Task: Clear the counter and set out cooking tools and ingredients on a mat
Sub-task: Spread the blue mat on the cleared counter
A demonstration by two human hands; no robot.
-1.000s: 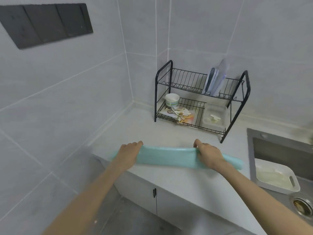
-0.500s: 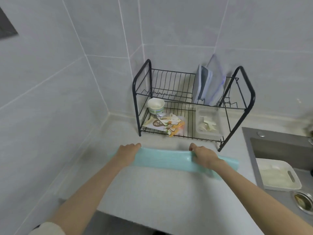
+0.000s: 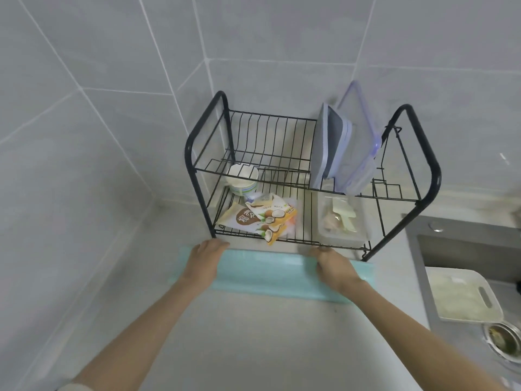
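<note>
Counter: pale grey worktop (image 3: 253, 334) in a tiled corner, with the sink (image 3: 465, 249) at its right.
Mat: teal roll (image 3: 265, 273) lying crosswise on the worktop, just in front of the dish rack (image 3: 220, 95).
Left grip: left hand (image 3: 207, 259) holds the roll's left part, fingers curled over the far edge.
Right grip: right hand (image 3: 334, 266) clasps the right part the same way.
Lower tier: striped bowl (image 3: 242, 179), coconut snack packets (image 3: 262, 218), clear box (image 3: 341, 221).
Upper tier: container lids (image 3: 338, 148) standing on edge.
Basin: white tray (image 3: 462, 297).

The mat (image 3: 265, 273) is pale teal with fine ribbing. The rack (image 3: 431, 176) is black wire. The surface (image 3: 253, 340) is speckled grey.
</note>
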